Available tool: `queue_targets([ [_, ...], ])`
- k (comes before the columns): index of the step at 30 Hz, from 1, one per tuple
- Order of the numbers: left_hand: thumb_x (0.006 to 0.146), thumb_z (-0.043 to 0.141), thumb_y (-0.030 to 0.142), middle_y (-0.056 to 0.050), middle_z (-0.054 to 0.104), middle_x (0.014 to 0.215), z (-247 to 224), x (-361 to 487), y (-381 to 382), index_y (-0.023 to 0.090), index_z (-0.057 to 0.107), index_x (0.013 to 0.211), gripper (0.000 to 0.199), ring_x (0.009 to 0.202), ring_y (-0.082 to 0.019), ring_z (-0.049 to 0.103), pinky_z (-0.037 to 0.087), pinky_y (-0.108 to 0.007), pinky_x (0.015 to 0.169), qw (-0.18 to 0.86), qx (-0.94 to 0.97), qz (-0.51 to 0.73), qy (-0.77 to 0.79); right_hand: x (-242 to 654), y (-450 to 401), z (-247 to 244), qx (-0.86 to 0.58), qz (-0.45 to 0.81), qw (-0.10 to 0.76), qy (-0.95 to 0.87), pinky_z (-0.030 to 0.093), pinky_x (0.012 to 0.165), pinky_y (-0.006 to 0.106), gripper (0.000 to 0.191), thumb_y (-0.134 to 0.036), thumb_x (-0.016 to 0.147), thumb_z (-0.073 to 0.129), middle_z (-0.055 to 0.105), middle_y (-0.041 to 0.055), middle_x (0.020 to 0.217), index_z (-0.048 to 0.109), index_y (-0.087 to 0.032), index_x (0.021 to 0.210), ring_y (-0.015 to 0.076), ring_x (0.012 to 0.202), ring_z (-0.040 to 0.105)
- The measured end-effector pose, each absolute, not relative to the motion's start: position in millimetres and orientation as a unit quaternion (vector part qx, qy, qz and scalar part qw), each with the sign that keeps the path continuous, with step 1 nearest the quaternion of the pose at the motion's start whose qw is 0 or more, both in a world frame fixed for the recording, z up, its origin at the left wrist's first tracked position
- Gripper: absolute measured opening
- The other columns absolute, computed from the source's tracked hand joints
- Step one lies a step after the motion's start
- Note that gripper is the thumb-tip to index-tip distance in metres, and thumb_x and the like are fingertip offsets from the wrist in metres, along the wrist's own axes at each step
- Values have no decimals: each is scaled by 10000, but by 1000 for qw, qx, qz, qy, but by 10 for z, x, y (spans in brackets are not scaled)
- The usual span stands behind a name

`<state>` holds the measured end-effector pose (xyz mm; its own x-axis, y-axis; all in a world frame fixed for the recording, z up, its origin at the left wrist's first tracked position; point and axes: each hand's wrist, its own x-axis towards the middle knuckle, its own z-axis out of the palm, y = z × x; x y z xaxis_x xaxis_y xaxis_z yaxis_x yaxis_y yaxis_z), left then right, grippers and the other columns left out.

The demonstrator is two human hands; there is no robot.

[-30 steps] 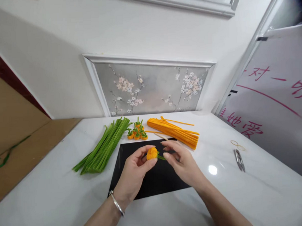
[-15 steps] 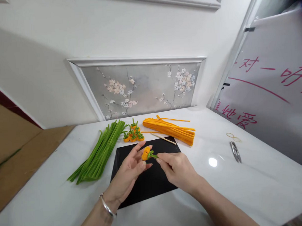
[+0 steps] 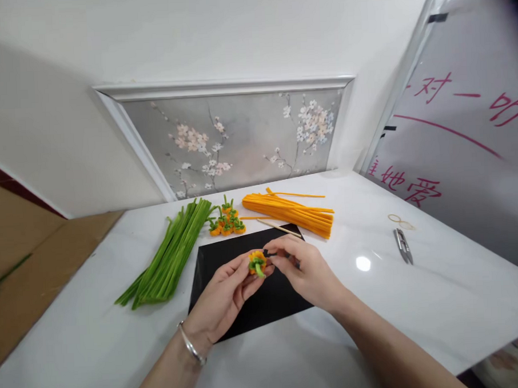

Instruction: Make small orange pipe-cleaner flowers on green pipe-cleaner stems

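A small orange pipe-cleaner pumpkin [image 3: 252, 258] with a green top and a stem pointing toward me is pinched between the thumb and fingers of my left hand [image 3: 231, 284]. My right hand [image 3: 307, 269] is close by on the right, its bent thumb and forefinger slightly apart at the pumpkin's right edge. Nothing shows between those fingertips; whether they touch the pumpkin, I cannot tell. Both hands are above a black mat [image 3: 247, 317]. Behind them several similar orange pumpkins [image 3: 228, 225] with green stems stand in a cluster.
Green pipe cleaners [image 3: 169, 258] lie in a bundle at left, orange ones [image 3: 292, 214] at back right. A thin wooden stick [image 3: 280, 227] touches the mat's far edge. Metal thread snips [image 3: 402, 246] and rubber bands [image 3: 401, 221] lie right. Cardboard [image 3: 60, 265] borders the left; a wall stands behind.
My left hand has closed on the pumpkin, and its stem has turned from pointing right to pointing toward me. My right hand has let go of the stem. The view has tilted slightly downward.
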<state>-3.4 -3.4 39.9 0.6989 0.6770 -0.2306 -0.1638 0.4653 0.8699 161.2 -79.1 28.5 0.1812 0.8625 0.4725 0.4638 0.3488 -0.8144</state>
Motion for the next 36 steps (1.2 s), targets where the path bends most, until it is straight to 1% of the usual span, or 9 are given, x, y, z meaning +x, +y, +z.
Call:
queue_targets([
  [2, 899, 590, 214, -70, 722, 1002, 393, -19, -54, 149, 707, 1051, 202, 913, -141, 686, 548, -181, 824, 807, 459, 251, 274, 1595, -785, 287, -543, 229, 560, -582, 479, 600, 223, 97, -229, 882, 553, 639, 20, 880, 630, -212, 939, 128, 728, 602],
  [4, 911, 576, 236, -64, 722, 994, 375, -8, -75, 157, 713, 1044, 207, 896, -126, 678, 543, -174, 812, 807, 470, 246, 259, 1563, -786, 280, -551, 238, 561, -569, 465, 584, 227, 67, -260, 851, 604, 623, 6, 815, 627, -207, 885, 122, 673, 575],
  [8, 893, 604, 258, -66, 710, 1035, 340, -1, -116, 172, 716, 1050, 212, 923, -146, 660, 538, -212, 828, 792, 505, 245, 239, 1508, -794, 278, -562, 220, 556, -571, 441, 572, 224, 25, -222, 820, 619, 590, -12, 759, 608, -203, 832, 110, 637, 530],
  [14, 874, 628, 258, -77, 686, 1108, 338, 24, -165, 192, 703, 1092, 239, 1001, -196, 639, 536, -281, 869, 776, 517, 263, 246, 1484, -792, 294, -555, 283, 561, -545, 431, 537, 214, 38, -207, 812, 594, 533, -48, 660, 556, -207, 818, 99, 573, 505],
  [20, 868, 636, 245, -62, 688, 1114, 339, 59, -203, 208, 703, 1090, 235, 1085, -223, 617, 514, -321, 947, 784, 493, 284, 248, 1470, -780, 276, -556, 282, 569, -537, 435, 522, 221, 65, -240, 806, 595, 527, -46, 650, 538, -208, 808, 105, 562, 513],
  [26, 881, 614, 193, -60, 686, 1140, 331, 67, -199, 183, 684, 1097, 228, 1087, -197, 631, 517, -264, 948, 803, 458, 289, 248, 1516, -742, 275, -533, 329, 590, -510, 439, 521, 223, 116, -284, 790, 628, 513, -52, 646, 562, -204, 844, 104, 555, 513],
  [29, 893, 580, 151, -66, 690, 1142, 352, 50, -191, 177, 658, 1127, 248, 1067, -189, 653, 525, -241, 931, 815, 415, 296, 276, 1582, -729, 287, -489, 379, 614, -491, 497, 594, 252, 157, -322, 809, 604, 565, -30, 711, 575, -195, 897, 121, 620, 571],
  [32, 914, 534, 152, -92, 682, 1167, 377, 38, -173, 171, 612, 1187, 284, 1068, -216, 662, 540, -255, 918, 824, 377, 293, 305, 1644, -719, 271, -493, 343, 625, -498, 514, 654, 272, 138, -306, 847, 546, 619, 1, 791, 588, -188, 906, 139, 700, 616],
  [36, 952, 480, 256, -137, 670, 1170, 400, 53, -155, 126, 590, 1176, 281, 1094, -253, 648, 556, -267, 893, 840, 346, 290, 301, 1675, -704, 206, -536, 288, 586, -536, 507, 657, 279, 148, -264, 873, 495, 649, 19, 801, 610, -191, 931, 151, 711, 622],
])
